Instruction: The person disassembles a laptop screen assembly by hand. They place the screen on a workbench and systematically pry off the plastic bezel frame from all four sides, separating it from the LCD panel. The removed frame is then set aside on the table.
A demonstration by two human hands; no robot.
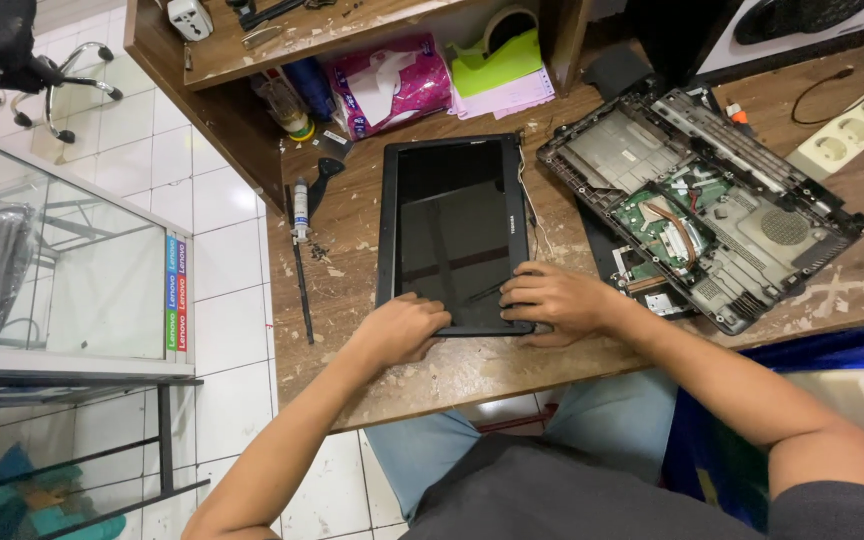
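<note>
1. Laptop screen panel (455,232) flat on the worn wooden bench (472,370), near edge under both hands.
2. Left hand (404,326) curled on the bottom bezel corner; right hand (552,300) pressing fingers flat, grasping nothing.
3. Risk: cracking the glass (uneven prying pressure).
4. Risk: snagging the thin cable (530,215) beside the opened laptop base (702,205).

Under your hands lies a black, glossy laptop screen panel (454,232) on a brown wooden table (432,375) streaked with pale scuffs. Toward the table's right edge you see a dark grey laptop base (752,215) with a green circuit board. Near the far edge sit a pink packet (392,85) and lime-green paper (497,62).
</note>
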